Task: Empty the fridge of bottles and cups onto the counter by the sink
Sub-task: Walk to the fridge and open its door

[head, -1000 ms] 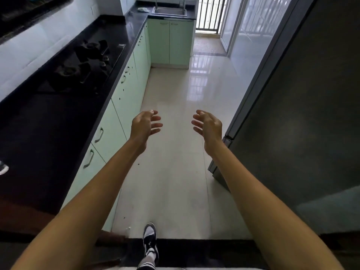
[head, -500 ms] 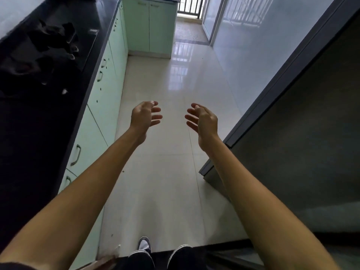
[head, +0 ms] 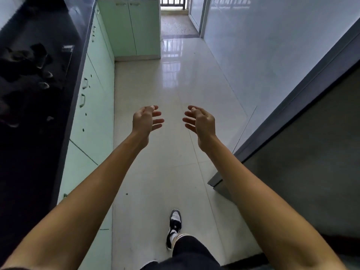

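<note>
Left hand (head: 145, 121) and right hand (head: 203, 122) empty, fingers (head: 158, 121) loosely spread; tall dark grey fridge (head: 311, 145) lies rightward, nearer the right hand.

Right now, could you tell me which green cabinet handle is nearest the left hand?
The handle nearer us in the close pair beside the stove knobs; it sits about level with the left hand, while the others lie farther off.

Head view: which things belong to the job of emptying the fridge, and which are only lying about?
Job: tall dark grey fridge, long black stone counter, empty left grip, empty right grip.
Lying about: black gas hob, pale green cabinets, black-and-white shoe, glossy white tiled floor.
</note>
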